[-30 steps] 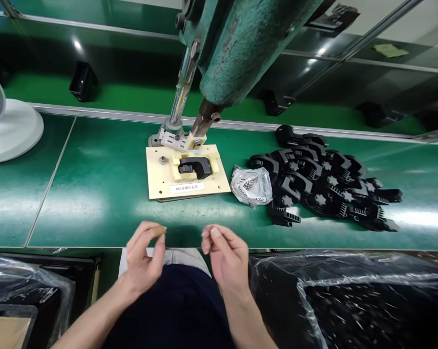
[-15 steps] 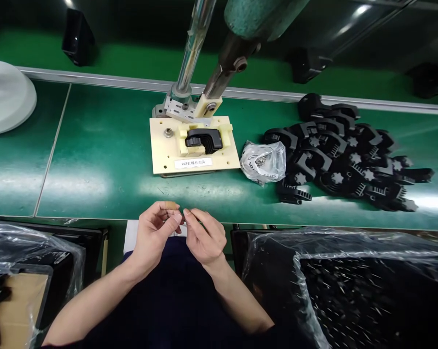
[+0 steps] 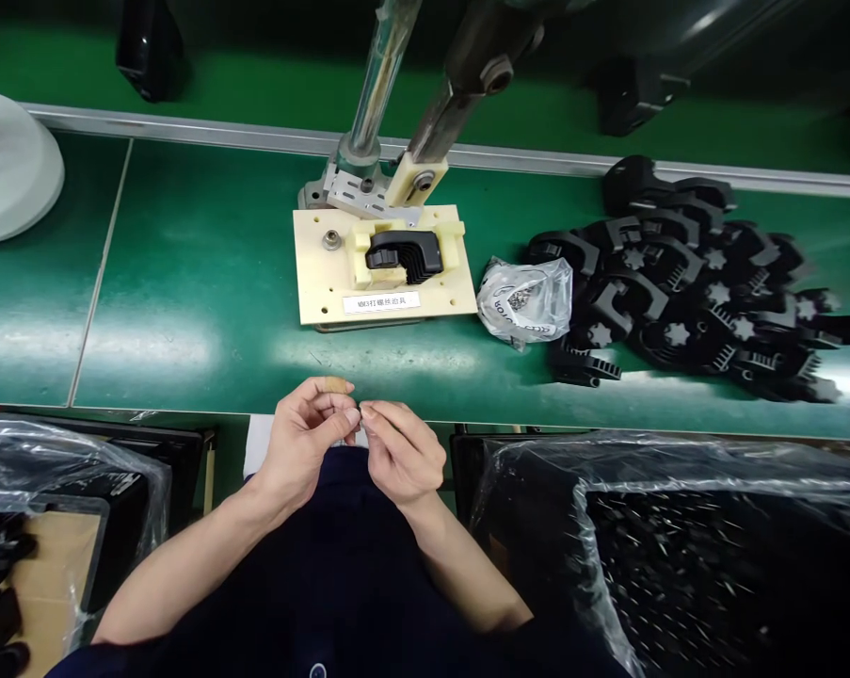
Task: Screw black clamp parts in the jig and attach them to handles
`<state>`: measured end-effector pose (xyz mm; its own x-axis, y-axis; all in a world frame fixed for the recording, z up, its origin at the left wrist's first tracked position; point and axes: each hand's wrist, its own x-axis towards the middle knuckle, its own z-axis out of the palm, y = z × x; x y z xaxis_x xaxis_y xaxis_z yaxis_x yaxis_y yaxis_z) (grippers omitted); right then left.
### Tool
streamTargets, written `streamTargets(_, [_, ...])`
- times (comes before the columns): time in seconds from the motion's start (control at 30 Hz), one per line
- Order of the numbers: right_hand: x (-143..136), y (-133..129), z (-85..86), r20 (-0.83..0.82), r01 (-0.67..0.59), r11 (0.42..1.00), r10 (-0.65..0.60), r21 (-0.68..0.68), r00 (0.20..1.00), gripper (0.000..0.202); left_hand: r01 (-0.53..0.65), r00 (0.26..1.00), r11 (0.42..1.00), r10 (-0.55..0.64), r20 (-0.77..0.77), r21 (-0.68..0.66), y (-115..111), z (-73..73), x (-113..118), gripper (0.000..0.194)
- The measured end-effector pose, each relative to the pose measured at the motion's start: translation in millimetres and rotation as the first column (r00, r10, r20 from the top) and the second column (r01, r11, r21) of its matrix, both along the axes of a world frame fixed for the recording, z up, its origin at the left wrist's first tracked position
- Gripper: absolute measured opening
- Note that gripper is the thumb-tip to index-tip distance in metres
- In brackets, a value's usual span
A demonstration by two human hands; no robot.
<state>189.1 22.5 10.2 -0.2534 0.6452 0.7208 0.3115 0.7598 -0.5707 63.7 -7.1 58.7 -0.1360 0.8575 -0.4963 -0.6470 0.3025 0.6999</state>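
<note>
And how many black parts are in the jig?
1: the black part, just right of the jig's centre, behind the label. Anything beneath it would be hidden.

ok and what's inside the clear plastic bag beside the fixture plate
A small heap of shiny metal pieces shows near the middle of the clear plastic bag, too small to identify. Crumpled, printed plastic covers the rest, so anything else inside can't be seen.
</note>
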Motion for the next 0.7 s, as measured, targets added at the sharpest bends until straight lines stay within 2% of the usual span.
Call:
streamTargets(0.1, [-3.5,-2.6,5.8,-0.174,-0.075,0.971,0.035,-0.225,0.984,0.037,-0.013,0.998,0.999,0.015,-0.055,0.038,-1.0,-1.1,1.9,0.03])
streamTargets(0.17, [-5.0,-3.9,10.4,-0.253,-0.11,0.939,0.025,-0.327,0.967,0.032,-0.003,0.994,0.997,0.012,-0.107,0.082,-2.3,-2.2,3.5,0.027])
streamTargets(0.23, [-6.0,-4.9,15.1,-0.32,-0.146,0.884,-0.004,-0.444,0.947,0.025,0.018,0.984,0.99,0.007,-0.179,0.139,-4.3,-3.4,4.7,0.022])
streamTargets(0.27, [-6.5,-5.4,17.6,-0.369,-0.175,0.832,-0.038,-0.526,0.929,0.02,0.025,0.974,0.985,0.015,-0.228,0.168,-5.5,-3.9,5.1,0.019])
streamTargets(0.3, [-6.9,-5.6,20.4,-0.424,-0.221,0.753,-0.084,-0.62,0.902,0.015,0.027,0.958,0.981,0.029,-0.284,0.192,-6.6,-4.5,5.2,0.017])
streamTargets(0.37, [-7.5,-5.4,26.7,-0.518,-0.359,0.52,-0.198,-0.775,0.832,0.01,0.029,0.916,0.974,0.064,-0.397,0.225,-8.6,-5.2,4.7,0.016])
streamTargets(0.43, [-7.7,-4.3,33.7,-0.559,-0.481,0.301,-0.289,-0.823,0.777,0.012,0.038,0.871,0.971,0.084,-0.483,0.236,-9.6,-5.3,3.9,0.017])
streamTargets(0.47, [-7.8,-3.5,36.9,-0.565,-0.515,0.233,-0.312,-0.825,0.764,0.013,0.048,0.854,0.971,0.082,-0.513,0.236,-9.6,-4.9,3.5,0.017])
streamTargets(0.5, [-7.9,-2.9,39.6,-0.57,-0.534,0.201,-0.331,-0.822,0.753,0.013,0.059,0.842,0.971,0.077,-0.534,0.233,-9.2,-4.2,3.4,0.017])
streamTargets(0.53, [-8.1,-2.4,41.6,-0.573,-0.541,0.195,-0.347,-0.818,0.742,0.011,0.073,0.837,0.971,0.065,-0.543,0.229,-8.6,-3.2,3.6,0.017])
streamTargets(0.6, [-9.1,-2.7,43.1,-0.573,-0.526,0.23,-0.37,-0.819,0.731,0.01,0.096,0.848,0.971,0.036,-0.529,0.22,-6.7,-0.6,5.2,0.017])
streamTargets(0.7, [-11.2,-6.1,39.6,-0.536,-0.427,0.343,-0.354,-0.837,0.766,0.01,0.092,0.889,0.974,0.013,-0.457,0.207,-3.7,3.1,9.3,0.018])
